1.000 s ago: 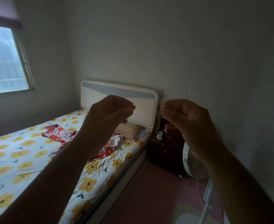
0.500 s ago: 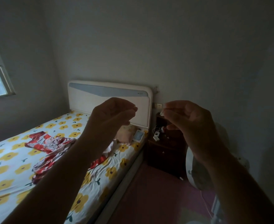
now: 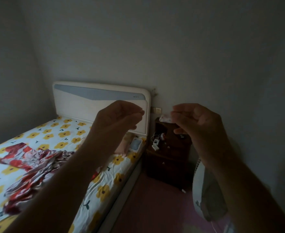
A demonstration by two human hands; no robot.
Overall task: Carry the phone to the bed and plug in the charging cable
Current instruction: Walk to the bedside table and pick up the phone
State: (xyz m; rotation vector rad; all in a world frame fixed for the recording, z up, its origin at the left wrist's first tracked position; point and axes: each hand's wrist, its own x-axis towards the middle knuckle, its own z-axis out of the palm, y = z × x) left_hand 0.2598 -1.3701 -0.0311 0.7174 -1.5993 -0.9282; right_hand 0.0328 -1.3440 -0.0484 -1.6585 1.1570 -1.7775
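From your head camera, both your hands are raised in front of you in a dim bedroom. Your left hand (image 3: pixel 116 120) is curled with thumb and fingertips pinched together, and nothing shows between them. Your right hand (image 3: pixel 197 121) is curled too, its fingertips pinching a small pale object (image 3: pixel 166 118) that juts out to the left; it is too blurred to say what it is.

The phone (image 3: pixel 135 145) lies flat on the bed (image 3: pixel 104 190), at the head end close to the right edge, just below the white headboard (image 3: pixel 81 105). It reads as a pale blue rounded rectangle with a lighter border, and no further detail can be made out. It is well apart from both hands.

Just right of the bed stands a dark wooden nightstand (image 3: pixel 168 165). On its top lie white charger pieces with a thin cable (image 3: pixel 156 143), close to the phone but not touching it. A wall socket (image 3: pixel 156 109) sits above, beside the headboard. A red patterned cloth (image 3: pixel 30 163) lies crumpled on the yellow-flowered sheet, and a white fan (image 3: pixel 199 187) stands at lower right.
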